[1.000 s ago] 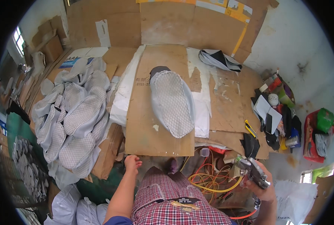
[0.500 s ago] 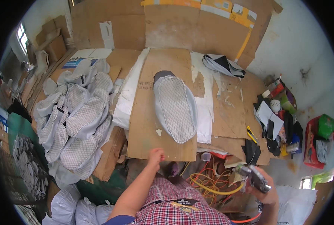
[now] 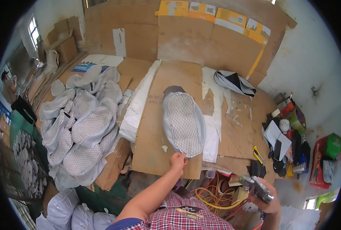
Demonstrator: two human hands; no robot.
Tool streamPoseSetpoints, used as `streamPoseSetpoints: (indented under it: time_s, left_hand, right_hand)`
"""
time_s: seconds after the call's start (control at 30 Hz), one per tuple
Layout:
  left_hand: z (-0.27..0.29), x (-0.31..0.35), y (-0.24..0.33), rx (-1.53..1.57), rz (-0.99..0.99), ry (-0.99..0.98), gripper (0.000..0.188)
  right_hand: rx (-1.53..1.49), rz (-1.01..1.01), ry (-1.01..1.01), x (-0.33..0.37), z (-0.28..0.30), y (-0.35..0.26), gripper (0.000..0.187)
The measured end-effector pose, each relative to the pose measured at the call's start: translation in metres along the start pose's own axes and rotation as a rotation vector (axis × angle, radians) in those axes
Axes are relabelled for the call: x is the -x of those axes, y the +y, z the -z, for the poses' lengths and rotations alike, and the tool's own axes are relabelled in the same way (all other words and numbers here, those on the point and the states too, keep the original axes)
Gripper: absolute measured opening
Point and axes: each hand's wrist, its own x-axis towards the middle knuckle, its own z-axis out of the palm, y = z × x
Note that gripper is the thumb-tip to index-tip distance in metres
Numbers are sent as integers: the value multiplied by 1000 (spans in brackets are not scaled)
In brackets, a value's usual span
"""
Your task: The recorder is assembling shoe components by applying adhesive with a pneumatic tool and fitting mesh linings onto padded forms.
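A grey shoe upper (image 3: 183, 122) lies sole side up on a cardboard sheet (image 3: 147, 142) in the middle of the bench. Its stitched bottom has a crosshatch pattern, and a darker grey flap shows at the far end. My left hand (image 3: 177, 163) is closed, thumb and finger pinching the near end of this upper. Lower right, my right hand (image 3: 268, 199) is wrapped round a metal spray gun (image 3: 257, 188) with a hose at its base. The gun stays off to the side, apart from the upper.
A heap of similar uppers (image 3: 88, 126) covers the left of the bench. Another upper (image 3: 235, 82) lies at the back right. A yellow utility knife (image 3: 258, 155) and assorted tools sit right. Coiled yellow and orange hoses (image 3: 210, 197) lie below the front edge; filled white bags (image 3: 59, 209) stand lower left.
My left hand has moved forward and right, from the cardboard's front edge to the upper's near end, and pinches it. My right hand still holds the spray gun. The view has shifted slightly.
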Motion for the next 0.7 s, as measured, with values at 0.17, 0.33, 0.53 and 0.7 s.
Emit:
streamPoseSetpoints:
  time_s: [0.17, 0.33, 0.53, 0.7]
  left_hand:
    - [-6, 4, 11, -23, -30, 21, 11]
    - [5, 15, 35, 16, -243, -25, 10]
    - [20, 31, 191, 284, -516, -237, 10]
    - [130, 18, 342, 216, -829, -166, 4]
  right_hand:
    - [-287, 76, 25, -32, -14, -1, 60]
    - [-352, 169, 92, -67, -15, 14, 61]
    - [-429, 220, 312, -79, -41, 4, 48]
    - [-71, 226, 100, -98, -68, -12, 26]
